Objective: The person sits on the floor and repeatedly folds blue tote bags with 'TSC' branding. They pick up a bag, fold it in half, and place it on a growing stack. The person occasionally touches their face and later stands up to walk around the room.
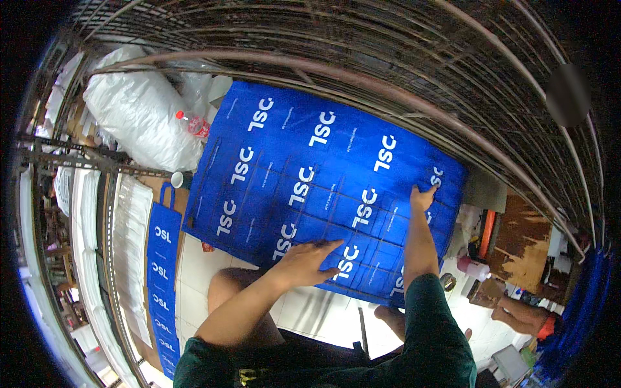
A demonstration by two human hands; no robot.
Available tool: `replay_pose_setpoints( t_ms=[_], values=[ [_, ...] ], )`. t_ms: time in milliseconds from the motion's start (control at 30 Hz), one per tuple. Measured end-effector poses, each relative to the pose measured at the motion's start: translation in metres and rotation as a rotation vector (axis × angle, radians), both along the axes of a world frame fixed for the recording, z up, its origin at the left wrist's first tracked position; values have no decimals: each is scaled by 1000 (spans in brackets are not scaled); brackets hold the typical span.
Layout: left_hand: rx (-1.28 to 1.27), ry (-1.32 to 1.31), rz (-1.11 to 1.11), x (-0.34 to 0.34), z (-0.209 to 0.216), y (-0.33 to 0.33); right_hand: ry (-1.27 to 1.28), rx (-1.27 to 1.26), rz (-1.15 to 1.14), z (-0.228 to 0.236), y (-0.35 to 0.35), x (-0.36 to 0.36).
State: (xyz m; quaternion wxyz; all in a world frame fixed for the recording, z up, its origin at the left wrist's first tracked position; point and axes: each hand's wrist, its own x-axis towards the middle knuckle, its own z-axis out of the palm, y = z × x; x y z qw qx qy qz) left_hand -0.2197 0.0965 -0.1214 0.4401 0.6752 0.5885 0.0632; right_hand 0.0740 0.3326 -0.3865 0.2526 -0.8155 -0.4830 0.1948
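1 red-capped bottle, 1 white cup beside bulging white bag.

the wide sheet is of strong blue colour, with white lettering repeated in rows. the narrow strip at left shows the same blue and white. the person's sleeves are dark green, and the bottle cap is red.

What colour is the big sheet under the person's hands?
The sheet is bright blue with a repeating white print, clearest in the head view.
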Motion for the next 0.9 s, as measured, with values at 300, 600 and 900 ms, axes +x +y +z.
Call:
replay_pose_setpoints(
  t_ms=[300, 600, 900],
  values=[
    [-38, 13, -64, 1, -10, -2, 143, 166, 264, 18, -156, -5],
    [-92, -20, -48, 3, -11, -15, 47, -202, 209, 196, -281, 90],
    [-56, -21, -34, -3, -35, -44, -303, -133, 98, 304, -436, 201]
  ],
)
